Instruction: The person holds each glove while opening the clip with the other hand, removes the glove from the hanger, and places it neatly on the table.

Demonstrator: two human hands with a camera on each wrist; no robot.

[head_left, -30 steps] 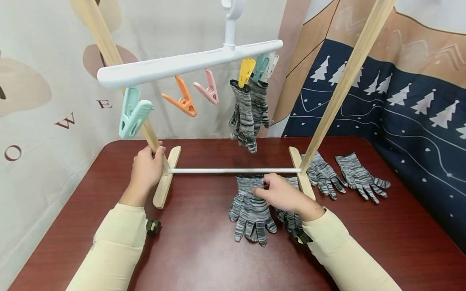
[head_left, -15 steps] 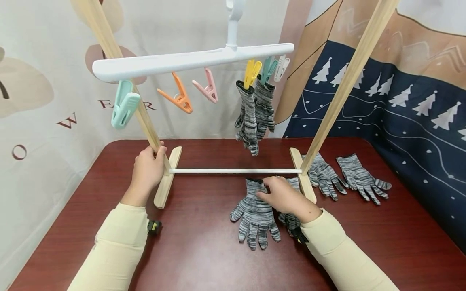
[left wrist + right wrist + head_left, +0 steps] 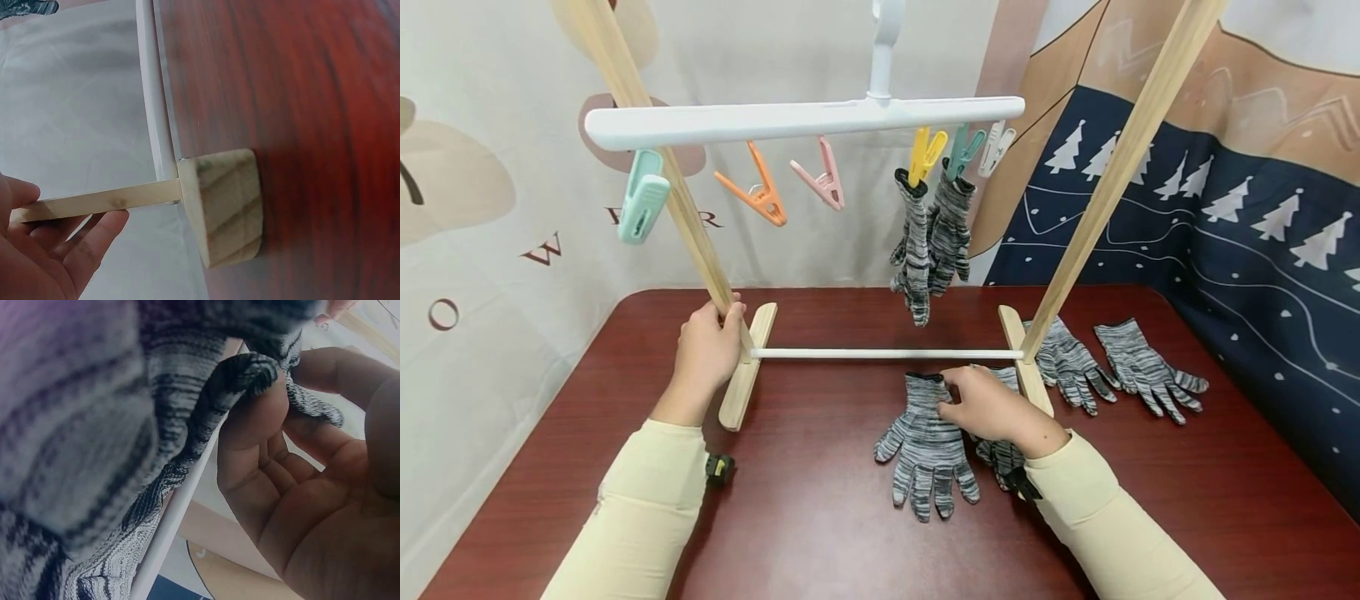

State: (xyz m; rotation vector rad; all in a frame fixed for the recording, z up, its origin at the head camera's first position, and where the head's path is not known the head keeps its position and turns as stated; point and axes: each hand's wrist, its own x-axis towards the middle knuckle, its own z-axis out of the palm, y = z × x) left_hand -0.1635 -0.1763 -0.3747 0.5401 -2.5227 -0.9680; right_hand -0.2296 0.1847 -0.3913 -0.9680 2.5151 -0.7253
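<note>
In the head view my left hand point(image 3: 706, 354) grips the left wooden post point(image 3: 700, 246) of a rack near its foot. The left wrist view shows my thumb and fingers on either side of that post. My right hand point(image 3: 988, 402) holds a grey-and-black knitted glove point(image 3: 927, 450) by the right side of its cuff, fingers of the glove pointing toward me. Behind that wrist another such glove point(image 3: 997, 458) is partly hidden. A white hanger point(image 3: 805, 119) hangs above, with two gloves point(image 3: 916, 250) clipped at its right by a yellow clothespin point(image 3: 927, 156) and a green clothespin point(image 3: 964, 152).
Also on the hanger are a mint clothespin point(image 3: 643, 197), an orange clothespin point(image 3: 756, 187), a pink clothespin point(image 3: 822, 172) and a white clothespin point(image 3: 997, 148). A white crossbar point(image 3: 880, 354) joins the rack's feet. Two more gloves point(image 3: 1138, 367) lie right of the right post point(image 3: 1120, 183).
The hanger has swung, its left end shifting left and up, its right end moving right. My right hand and its glove shifted slightly right and toward me. My left hand stays on the post.
</note>
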